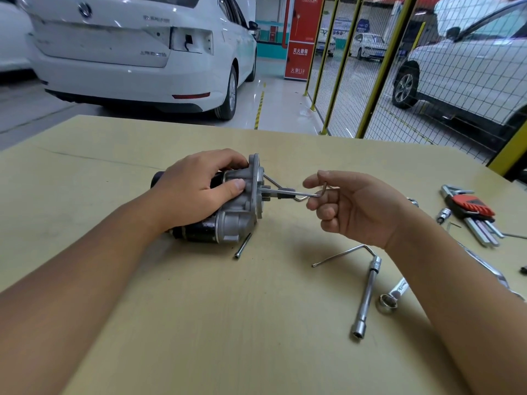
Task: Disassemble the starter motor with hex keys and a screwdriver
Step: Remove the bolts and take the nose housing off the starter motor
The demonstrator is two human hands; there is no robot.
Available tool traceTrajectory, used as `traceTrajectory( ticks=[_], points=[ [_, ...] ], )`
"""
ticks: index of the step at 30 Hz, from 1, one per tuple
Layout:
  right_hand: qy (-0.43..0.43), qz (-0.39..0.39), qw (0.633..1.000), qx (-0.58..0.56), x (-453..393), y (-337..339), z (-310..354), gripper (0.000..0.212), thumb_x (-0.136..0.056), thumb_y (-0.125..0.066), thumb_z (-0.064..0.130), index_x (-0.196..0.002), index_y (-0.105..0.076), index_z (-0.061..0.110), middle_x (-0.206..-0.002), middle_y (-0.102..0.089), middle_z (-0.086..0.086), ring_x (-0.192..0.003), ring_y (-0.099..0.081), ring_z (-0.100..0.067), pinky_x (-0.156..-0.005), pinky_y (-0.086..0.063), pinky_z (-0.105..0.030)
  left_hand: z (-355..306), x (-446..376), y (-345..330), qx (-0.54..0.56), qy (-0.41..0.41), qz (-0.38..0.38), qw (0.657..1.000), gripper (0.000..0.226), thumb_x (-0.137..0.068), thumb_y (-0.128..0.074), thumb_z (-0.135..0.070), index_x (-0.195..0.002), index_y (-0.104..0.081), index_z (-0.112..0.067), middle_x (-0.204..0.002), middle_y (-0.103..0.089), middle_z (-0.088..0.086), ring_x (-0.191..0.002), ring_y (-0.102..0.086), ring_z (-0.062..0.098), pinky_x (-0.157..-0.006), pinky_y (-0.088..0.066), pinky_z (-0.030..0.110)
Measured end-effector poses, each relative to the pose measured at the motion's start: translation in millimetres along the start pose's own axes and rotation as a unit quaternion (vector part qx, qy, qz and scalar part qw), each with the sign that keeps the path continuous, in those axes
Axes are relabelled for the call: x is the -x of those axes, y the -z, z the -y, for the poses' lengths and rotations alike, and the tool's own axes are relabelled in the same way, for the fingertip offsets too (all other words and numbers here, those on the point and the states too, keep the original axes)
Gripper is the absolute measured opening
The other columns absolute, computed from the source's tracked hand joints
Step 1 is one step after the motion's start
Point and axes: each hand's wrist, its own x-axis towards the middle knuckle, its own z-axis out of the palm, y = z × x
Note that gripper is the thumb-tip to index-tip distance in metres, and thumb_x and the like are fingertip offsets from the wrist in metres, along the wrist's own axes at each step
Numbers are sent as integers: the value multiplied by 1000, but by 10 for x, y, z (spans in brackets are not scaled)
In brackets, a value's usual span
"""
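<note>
A broad tan tabletop [199,309] fills the near ground, its surface matte and lightly scuffed. Beyond its far edge a white sedan [137,52] stands tail-on, one rear lamp gone from its socket. The floor [273,89] is pale and glossy, with a yellow-and-black striped line [259,109] running away along it. To the right, a wire mesh fence [427,81] on yellow posts screens off another white car [470,67]. A red fire cabinet [302,38] stands behind.
</note>
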Motion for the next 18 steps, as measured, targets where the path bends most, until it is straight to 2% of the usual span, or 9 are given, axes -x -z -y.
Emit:
traceTrajectory(
  ticks=[3, 5, 9, 12, 16, 18],
  points=[
    [51, -3, 998, 35, -18, 34, -22, 20, -79, -69, 6, -100, -70, 8, -81, -68, -16, -53, -56, -17, -52, -51, -29, 6, -1, -4, 1, 1, -1, 1000, 35, -89, -54, -50, -123, -58, -44, -114, -66, -24, -105, -58, 4, -93, -50, 42],
    [62, -14, 995, 72, -30, 45, -47, 22, -78, -70, 0, -99, -71, 9, -85, -70, -18, -54, -57, -19, -53, -52, -31, 5, -1, -7, 3, 1, -2, 1000, 35, -89, -55, -50, -123, -59, -43, -114, -66, -24, -105, -59, 4, -93, -50, 43],
    [53, -31, 992, 108, -32, 54, -56, 29, -70, -77, 8, -99, -71, 12, -93, -74, -16, -52, -57, -16, -53, -52, -31, -2, 2, -12, 4, 0, -2, 1000, 35, -88, -56, -48, -122, -61, -41, -114, -67, -22, -105, -60, 7, -94, -51, 45],
    [72, -41, 990, 114, -26, 37, -63, 29, -68, -78, 7, -96, -71, 11, -91, -75, -15, -49, -57, -15, -50, -51, -29, -3, 3, -11, 3, 1, -2, 1000, 38, -88, -56, -48, -124, -62, -37, -114, -67, -22, -106, -60, 8, -95, -51, 45],
    [126, -84, 981, 123, -44, -23, -81, 19, -75, -77, 0, -92, -71, 7, -86, -73, -18, -52, -64, -22, -51, -56, -32, 2, 6, -15, 5, -2, -2, 1000, 34, -89, -56, -48, -122, -60, -41, -113, -67, -23, -105, -60, 7, -94, -51, 45],
    [139, -99, 980, 104, -50, -36, -70, 12, -82, -74, 6, -94, -70, 4, -86, -72, -19, -57, -67, -24, -56, -59, -33, 5, 5, -13, 6, -5, -4, 1000, 33, -89, -56, -48, -121, -57, -45, -112, -67, -23, -104, -60, 6, -93, -51, 45]
  ],
)
